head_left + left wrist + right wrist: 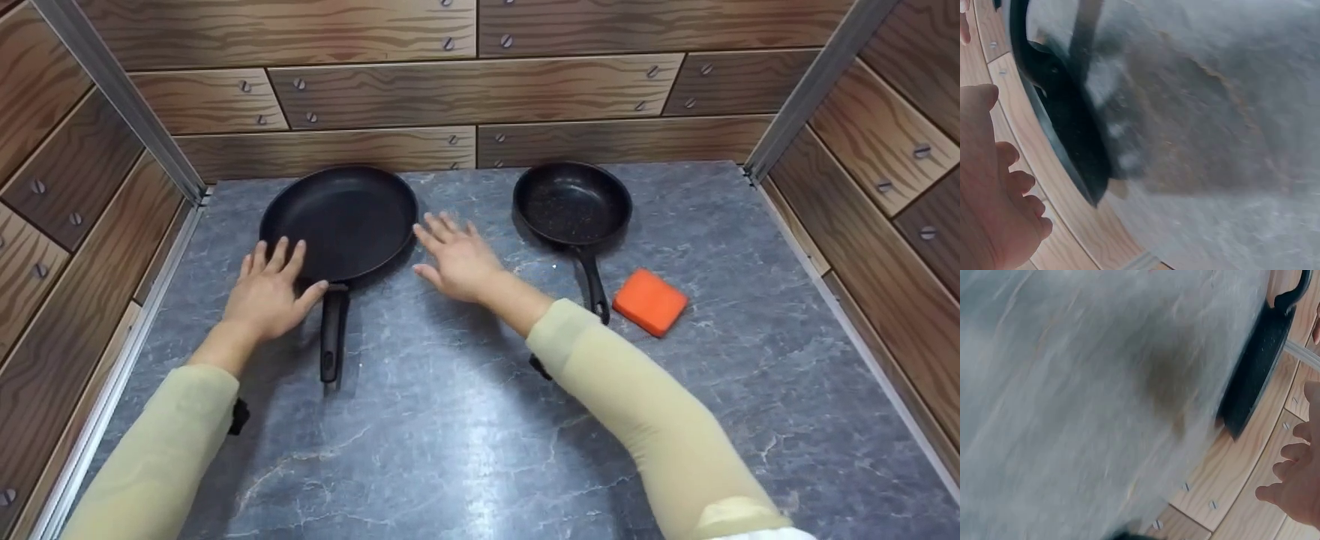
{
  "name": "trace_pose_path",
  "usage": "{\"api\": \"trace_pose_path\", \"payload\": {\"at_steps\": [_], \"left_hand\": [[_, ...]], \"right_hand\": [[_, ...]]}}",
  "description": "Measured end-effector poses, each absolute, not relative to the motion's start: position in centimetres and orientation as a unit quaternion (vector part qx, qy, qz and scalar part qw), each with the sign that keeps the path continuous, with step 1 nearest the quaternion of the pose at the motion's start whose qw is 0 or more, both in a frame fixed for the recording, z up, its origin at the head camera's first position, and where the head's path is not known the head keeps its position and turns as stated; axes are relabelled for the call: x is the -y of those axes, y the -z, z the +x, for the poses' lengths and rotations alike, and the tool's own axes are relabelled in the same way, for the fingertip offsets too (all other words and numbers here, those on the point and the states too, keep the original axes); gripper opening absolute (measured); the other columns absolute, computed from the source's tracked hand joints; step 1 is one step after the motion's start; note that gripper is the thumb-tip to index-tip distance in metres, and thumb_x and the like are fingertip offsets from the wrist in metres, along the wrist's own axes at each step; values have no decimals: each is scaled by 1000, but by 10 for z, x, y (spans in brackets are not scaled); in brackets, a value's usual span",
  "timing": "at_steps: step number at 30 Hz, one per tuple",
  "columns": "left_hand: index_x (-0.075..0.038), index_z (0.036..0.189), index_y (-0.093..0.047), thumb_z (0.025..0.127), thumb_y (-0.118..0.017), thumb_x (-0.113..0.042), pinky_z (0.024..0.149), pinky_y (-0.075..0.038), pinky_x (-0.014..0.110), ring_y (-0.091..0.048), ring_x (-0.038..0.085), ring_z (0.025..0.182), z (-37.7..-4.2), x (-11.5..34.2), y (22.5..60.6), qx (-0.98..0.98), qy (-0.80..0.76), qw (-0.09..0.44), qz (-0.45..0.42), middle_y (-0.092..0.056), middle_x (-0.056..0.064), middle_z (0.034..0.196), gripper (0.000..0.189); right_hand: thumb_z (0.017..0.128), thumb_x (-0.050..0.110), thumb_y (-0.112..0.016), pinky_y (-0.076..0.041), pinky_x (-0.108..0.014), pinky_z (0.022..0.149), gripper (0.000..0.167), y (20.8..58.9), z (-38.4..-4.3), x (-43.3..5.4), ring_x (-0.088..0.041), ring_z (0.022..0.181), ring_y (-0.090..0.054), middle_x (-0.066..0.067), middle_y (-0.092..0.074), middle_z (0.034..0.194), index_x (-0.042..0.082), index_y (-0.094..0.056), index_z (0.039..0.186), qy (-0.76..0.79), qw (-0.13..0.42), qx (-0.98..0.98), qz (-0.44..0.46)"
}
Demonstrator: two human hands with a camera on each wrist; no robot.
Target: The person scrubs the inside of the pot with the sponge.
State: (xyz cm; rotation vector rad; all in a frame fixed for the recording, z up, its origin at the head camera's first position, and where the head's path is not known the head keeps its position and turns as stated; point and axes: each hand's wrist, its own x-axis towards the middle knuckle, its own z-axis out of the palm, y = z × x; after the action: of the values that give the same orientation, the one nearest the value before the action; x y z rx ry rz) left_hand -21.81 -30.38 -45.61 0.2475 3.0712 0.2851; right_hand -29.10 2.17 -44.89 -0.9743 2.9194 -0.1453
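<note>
In the head view, I hold my left hand (266,296) and right hand (461,260) apart, fingers spread, either side of the large pan (345,217) near the worktop's (420,420) far left corner. Worktop shows between that pan and the small pan (574,202) near the far edge. Each wrist view shows a gap between my hand and a black pan (1075,135).

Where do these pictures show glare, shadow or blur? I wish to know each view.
Head view: fairly sharp, white glare on the grey marble-patterned tabletop, soft shadow beside the large round black frying pan; left wrist view: tabletop veins blurred, broad dim shadow across them; right wrist view: tabletop blurred, brownish dark patch near centre.
</note>
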Motion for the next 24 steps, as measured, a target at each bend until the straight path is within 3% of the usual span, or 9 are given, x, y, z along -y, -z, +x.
{"api": "trace_pose_path", "payload": {"at_steps": [12, 24], "left_hand": [[-3, 169, -16, 108, -34, -69, 126, -1, 69, 2, 58, 156, -207, 327, 470, -992, -102, 41, 61, -9, 31, 172, 92], [-1, 167, -24, 109, -35, -67, 126, -5, 69, -2, 60, 155, -209, 336, 480, -992, -88, 45, 72, -16, 30, 171, 89]], "right_hand": [[112, 54, -41, -16, -61, 128, 73, 470, -293, 10, -32, 163, -8, -8, -8, 178, 19, -18, 172, 52, 44, -946, -317], [112, 54, -42, -19, -63, 128, 71, 485, -297, 25, -29, 163, -7, -2, -9, 178, 22, -21, 171, 26, 75, -943, -324]]}}
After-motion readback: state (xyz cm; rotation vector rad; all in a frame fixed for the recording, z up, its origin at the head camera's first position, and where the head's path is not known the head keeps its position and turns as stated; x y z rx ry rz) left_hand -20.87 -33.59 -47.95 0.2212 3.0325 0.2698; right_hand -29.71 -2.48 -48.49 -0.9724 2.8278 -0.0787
